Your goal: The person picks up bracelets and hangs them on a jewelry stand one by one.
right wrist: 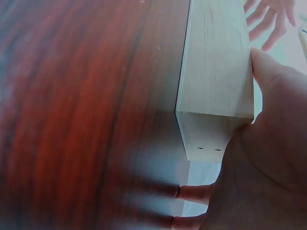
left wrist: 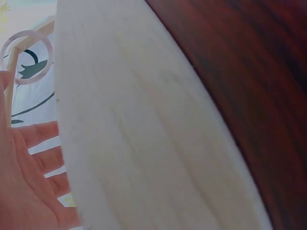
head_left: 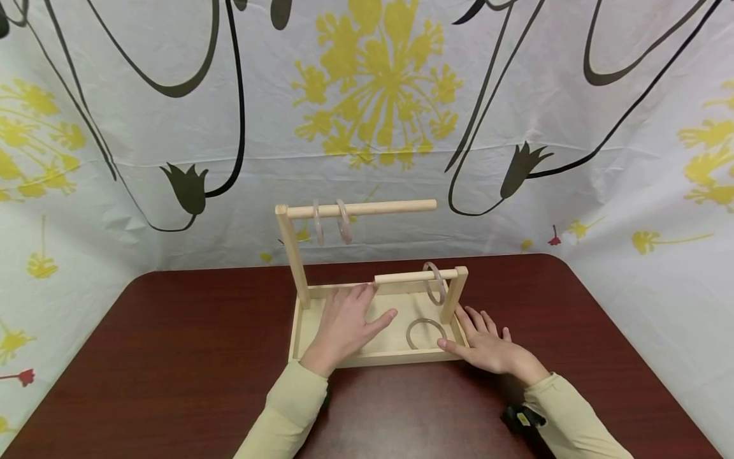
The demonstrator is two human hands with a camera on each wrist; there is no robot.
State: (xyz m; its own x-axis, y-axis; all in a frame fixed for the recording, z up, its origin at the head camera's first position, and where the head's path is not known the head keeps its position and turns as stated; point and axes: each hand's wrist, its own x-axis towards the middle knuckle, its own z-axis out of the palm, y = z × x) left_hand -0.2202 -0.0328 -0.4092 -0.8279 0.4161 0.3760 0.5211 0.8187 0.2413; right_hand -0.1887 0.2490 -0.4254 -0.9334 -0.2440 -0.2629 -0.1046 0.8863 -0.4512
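A shallow wooden tray (head_left: pixel 395 361) carries a tall post with a long bar (head_left: pixel 395 207) and a short post with a lower bar (head_left: pixel 401 277). Two pale bangles, one (head_left: pixel 318 223) left of the other (head_left: pixel 344 222), hang from the long bar. Another bangle (head_left: pixel 437 287) hangs on the lower bar, and a greyish one (head_left: pixel 414 333) lies in the tray at front right. My left hand (head_left: pixel 346 322) reaches over the tray's left half, fingers extended, holding nothing. With its thumb at the front right corner, my right hand (head_left: pixel 490 347) touches the tray, fingers spread outside the right wall.
The tray stands on a dark reddish-brown table (head_left: pixel 189 344) with rounded far corners. Behind and beside the table hangs a white cloth (head_left: pixel 390 172) printed with yellow and dark flowers. The long bar's right end is free, as is the lower bar's left end.
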